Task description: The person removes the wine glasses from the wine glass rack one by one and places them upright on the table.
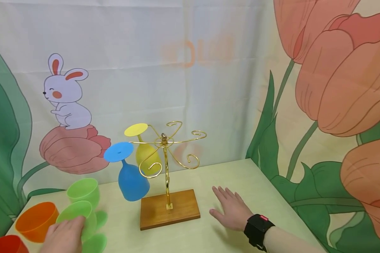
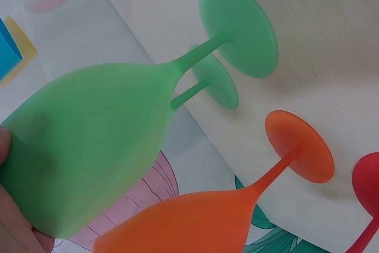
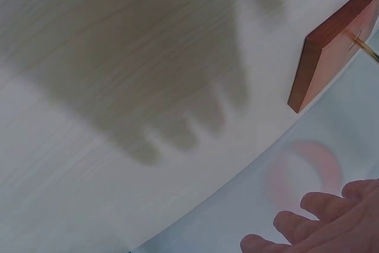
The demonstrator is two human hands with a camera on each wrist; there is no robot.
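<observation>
At lower left my left hand [image 1: 64, 234] grips the bowl of a green goblet [image 1: 90, 222], which stands upright. In the left wrist view the fingers lie against the bowl of this green goblet [image 2: 100, 140], and its stem and round foot show. My right hand [image 1: 233, 211] is held over the table with fingers straight and nothing in it, right of a gold stemware rack [image 1: 167, 175] on a wooden base [image 1: 183, 211]. Upside down on the rack's left arms hang a blue goblet [image 1: 133, 184] and a yellow goblet [image 1: 145, 156]. The rack's other curled arms hold nothing.
A second green goblet [image 1: 83, 191] stands just behind the gripped one. Left of them are an orange goblet [image 1: 39, 225] and a red goblet [image 1: 7, 246], partly cut off. The pale table [image 1: 247, 179] meets a printed cloth backdrop [image 1: 130, 70] behind and on the right.
</observation>
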